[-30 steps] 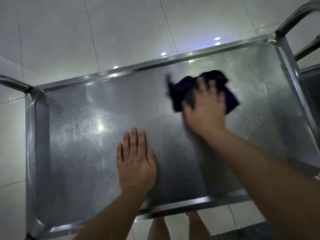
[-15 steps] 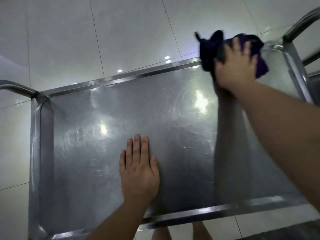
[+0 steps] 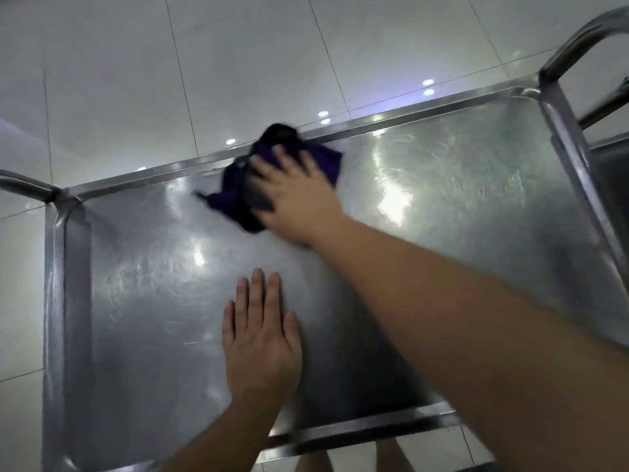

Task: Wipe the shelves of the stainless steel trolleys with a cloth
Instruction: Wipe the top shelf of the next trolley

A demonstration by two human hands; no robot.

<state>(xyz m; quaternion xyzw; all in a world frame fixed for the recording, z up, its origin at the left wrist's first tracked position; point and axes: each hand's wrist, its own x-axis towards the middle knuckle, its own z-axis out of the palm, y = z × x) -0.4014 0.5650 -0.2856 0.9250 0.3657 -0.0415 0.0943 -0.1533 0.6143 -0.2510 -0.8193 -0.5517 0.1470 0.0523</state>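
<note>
While the left hand (image 3: 260,338) lies flat, fingers (image 3: 257,294) straight, on the scratched stainless steel trolley shelf (image 3: 459,206), the right hand (image 3: 296,199) — fingers spread — presses a crumpled dark purple cloth (image 3: 238,195) against it.

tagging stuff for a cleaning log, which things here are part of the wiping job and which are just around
Part of the job:
- purple cloth, pressed on the shelf near its far rim
- right hand, flat on the cloth
- left hand, flat on the bare steel
- trolley shelf

Just around:
- tiled floor
- second trolley at the right edge
</note>
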